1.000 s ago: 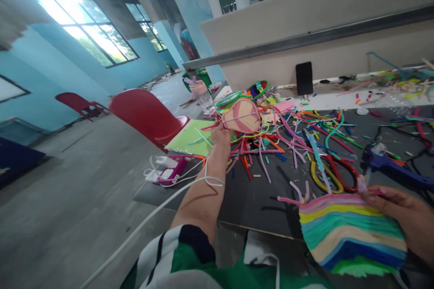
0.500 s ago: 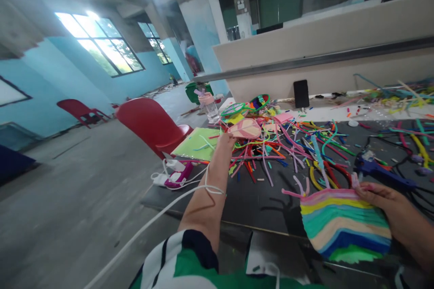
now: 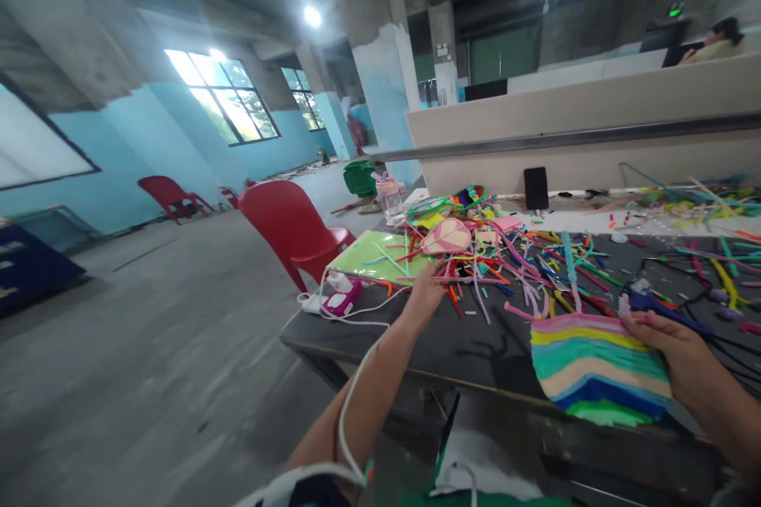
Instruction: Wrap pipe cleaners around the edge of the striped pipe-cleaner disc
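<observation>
My right hand (image 3: 666, 337) grips the upper right corner of a striped pipe-cleaner panel (image 3: 598, 368), with pink, yellow, teal, beige, blue and green bands. Loose pink stem ends stick out at its upper left, and a light blue stem (image 3: 569, 269) rises behind its top edge. Over the pile on the table, my left hand (image 3: 429, 289) has its fingers closed around what looks like a long pink pipe cleaner (image 3: 476, 280); the exact grip is small and partly hidden. Just beyond those fingers lies a pink and beige oval piece (image 3: 447, 238) on the loose pipe cleaners (image 3: 523, 265).
A light green sheet (image 3: 357, 255) and a purple power strip (image 3: 343, 299) with white cables are at the table's left. Behind the pile stand a bottle (image 3: 390, 202) and a black phone (image 3: 536, 188). A blue glue gun (image 3: 666, 309) lies by my right hand. Red chair (image 3: 285, 222) beyond.
My left hand has come off the oval piece and drawn back toward me, to the pink pipe cleaner. My right hand keeps hold of the striped panel. The camera view has turned left.
</observation>
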The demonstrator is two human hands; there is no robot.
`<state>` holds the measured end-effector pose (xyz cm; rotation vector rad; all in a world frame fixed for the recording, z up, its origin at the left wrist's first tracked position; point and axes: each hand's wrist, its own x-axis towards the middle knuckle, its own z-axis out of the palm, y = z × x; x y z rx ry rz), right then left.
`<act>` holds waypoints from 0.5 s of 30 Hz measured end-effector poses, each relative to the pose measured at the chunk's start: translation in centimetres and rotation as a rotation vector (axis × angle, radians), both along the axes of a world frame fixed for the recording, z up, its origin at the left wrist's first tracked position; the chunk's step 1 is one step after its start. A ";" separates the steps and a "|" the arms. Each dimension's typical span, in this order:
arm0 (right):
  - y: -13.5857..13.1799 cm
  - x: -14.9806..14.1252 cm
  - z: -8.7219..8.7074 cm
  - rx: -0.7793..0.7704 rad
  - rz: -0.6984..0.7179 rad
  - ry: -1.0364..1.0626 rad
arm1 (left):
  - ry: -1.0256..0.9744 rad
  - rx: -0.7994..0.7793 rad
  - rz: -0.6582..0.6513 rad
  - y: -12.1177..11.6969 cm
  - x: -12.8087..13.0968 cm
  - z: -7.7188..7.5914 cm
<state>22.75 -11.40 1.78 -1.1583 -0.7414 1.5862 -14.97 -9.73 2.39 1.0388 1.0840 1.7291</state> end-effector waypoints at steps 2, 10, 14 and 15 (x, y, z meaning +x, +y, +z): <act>-1.4 -1.0 0.7 0.032 -0.034 -0.020 | 0.116 0.037 0.011 -2.1 1.1 -0.7; -9.0 -5.2 1.8 0.127 -0.168 0.036 | 0.056 0.045 -0.107 -12.5 6.6 -1.9; -11.8 -6.0 2.1 0.143 -0.211 0.046 | -0.039 0.020 -0.188 -15.2 7.8 -2.4; -12.2 -6.1 2.1 0.141 -0.207 0.048 | -0.070 0.016 -0.208 -15.5 8.0 -2.5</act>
